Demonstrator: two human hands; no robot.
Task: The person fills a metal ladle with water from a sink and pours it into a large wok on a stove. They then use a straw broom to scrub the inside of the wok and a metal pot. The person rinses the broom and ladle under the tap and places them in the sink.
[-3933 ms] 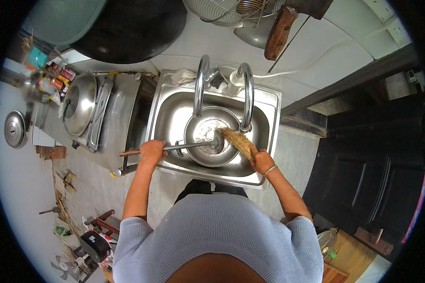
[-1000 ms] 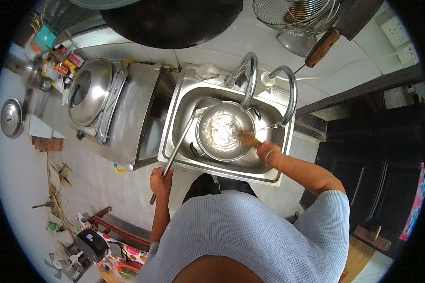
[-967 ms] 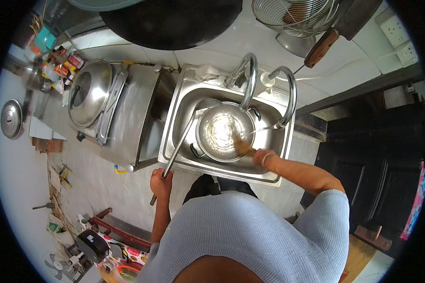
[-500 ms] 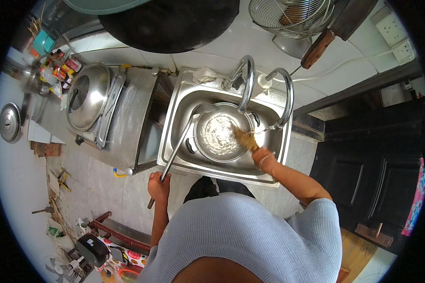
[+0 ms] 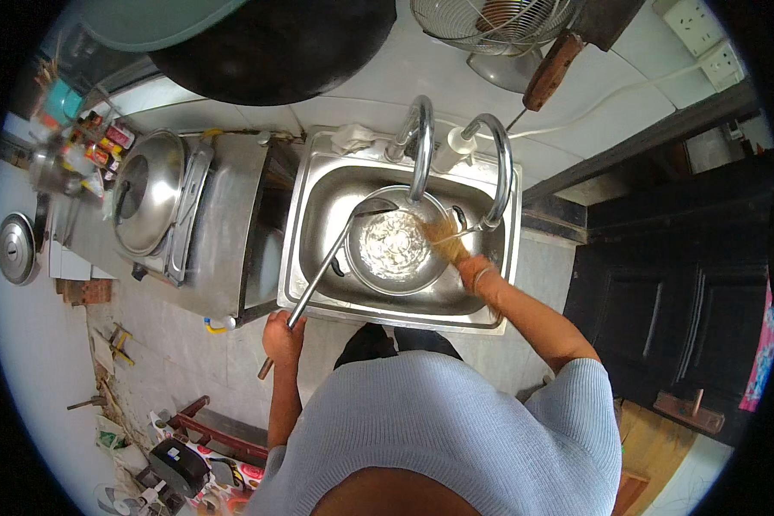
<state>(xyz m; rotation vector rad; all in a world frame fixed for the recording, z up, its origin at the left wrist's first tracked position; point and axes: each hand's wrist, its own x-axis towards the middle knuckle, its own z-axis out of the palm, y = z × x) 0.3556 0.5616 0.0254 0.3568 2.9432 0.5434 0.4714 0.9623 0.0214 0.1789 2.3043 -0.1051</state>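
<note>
My left hand [image 5: 282, 338] is closed round the long metal handle of a ladle [image 5: 318, 279], near its wooden end. The ladle reaches across the sink's front edge, and its bowl rests at the upper left of a round steel pot [image 5: 396, 287] with two dark side handles. Bright, rippling water lies in this pot, which sits inside the steel sink [image 5: 294, 249]. In my right hand [image 5: 477, 273] is a straw-coloured scrubbing brush [image 5: 447, 241], its bristles over the pot's right side and slightly blurred. A curved tap [image 5: 423, 146] hangs over the pot's far rim.
A second curved tap [image 5: 500, 163] rises right of the first, near a white bottle [image 5: 452, 150]. A steel counter [image 5: 219, 232] stands at the left, carrying a lidded pan [image 5: 150, 193]. On the wall hang a large dark wok [image 5: 275, 52], a wire strainer [image 5: 490, 21] and a cleaver [image 5: 559, 69].
The whole view has shifted a little. The brush has moved slightly within the pot, and the ladle's bowl has turned so that it shows darker. Both hands keep their hold.
</note>
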